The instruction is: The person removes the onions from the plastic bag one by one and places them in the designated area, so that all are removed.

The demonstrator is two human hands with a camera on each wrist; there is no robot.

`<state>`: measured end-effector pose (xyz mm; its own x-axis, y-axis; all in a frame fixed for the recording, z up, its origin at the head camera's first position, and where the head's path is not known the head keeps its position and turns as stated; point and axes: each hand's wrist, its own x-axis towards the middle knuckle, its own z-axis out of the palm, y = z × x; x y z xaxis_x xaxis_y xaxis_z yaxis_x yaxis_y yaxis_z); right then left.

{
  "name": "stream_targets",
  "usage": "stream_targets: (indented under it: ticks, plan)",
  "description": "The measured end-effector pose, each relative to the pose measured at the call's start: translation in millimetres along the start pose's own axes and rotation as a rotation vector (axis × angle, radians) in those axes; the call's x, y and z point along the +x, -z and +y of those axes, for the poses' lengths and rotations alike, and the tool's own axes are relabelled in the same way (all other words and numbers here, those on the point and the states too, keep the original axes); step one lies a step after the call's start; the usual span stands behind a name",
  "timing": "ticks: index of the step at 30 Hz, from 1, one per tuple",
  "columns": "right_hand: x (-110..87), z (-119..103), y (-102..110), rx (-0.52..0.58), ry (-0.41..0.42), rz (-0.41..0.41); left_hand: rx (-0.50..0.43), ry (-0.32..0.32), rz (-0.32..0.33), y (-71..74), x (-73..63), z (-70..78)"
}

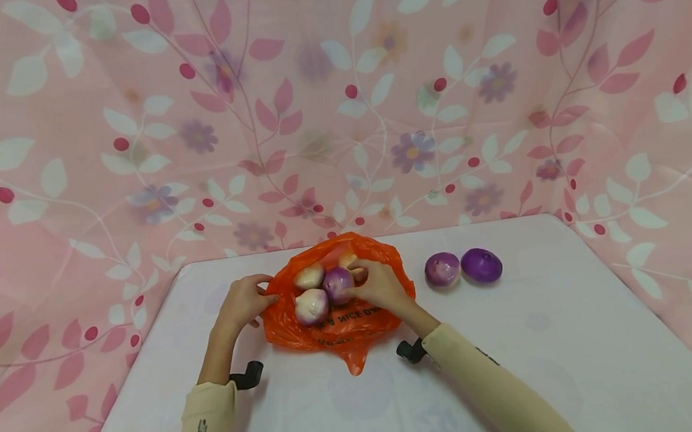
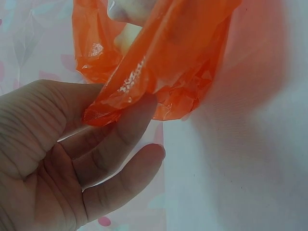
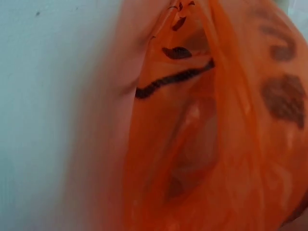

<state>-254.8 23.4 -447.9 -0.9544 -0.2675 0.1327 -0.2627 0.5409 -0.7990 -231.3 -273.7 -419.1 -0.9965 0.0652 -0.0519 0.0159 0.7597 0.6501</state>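
Note:
An orange plastic bag with dark print lies with its mouth spread on the table. Its left rim is pinched between the thumb and fingers of my left hand, seen closely in the left wrist view, where the bag film folds over the fingers. Inside the bag, my right hand grips a purple onion between thumb and fingers. Around it sit a white-and-purple onion and a pale onion, with another partly hidden behind the right fingers. Orange film fills much of the right wrist view, hiding that hand.
Right of the bag, a pinkish-purple onion and a deep purple onion lie side by side on the white table. A pink floral curtain hangs behind the table's back edge.

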Motion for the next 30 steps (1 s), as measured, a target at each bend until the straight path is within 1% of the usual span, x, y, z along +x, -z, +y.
stream_targets:
  ticks: [3, 7, 15, 24, 30]
  plan:
    - [1.3, 0, -3, 0.004, -0.002, 0.004, -0.004, -0.001, -0.002, -0.4, -0.2, 0.1]
    - [2.0, -1, -7, 0.022, 0.018, 0.014, -0.007, 0.0, -0.004, -1.2, 0.0, -0.5]
    - [2.4, -1, -15, 0.114, -0.042, -0.022, 0.005, 0.003, -0.002, -1.5, 0.9, -2.2]
    - [1.9, -1, -16, 0.107, -0.037, -0.055, 0.003, 0.008, 0.007, 0.1, -0.1, -1.4]
    - [1.8, 1, -12, 0.006, -0.001, -0.009, 0.004, 0.005, 0.01, 0.9, -0.9, -0.6]
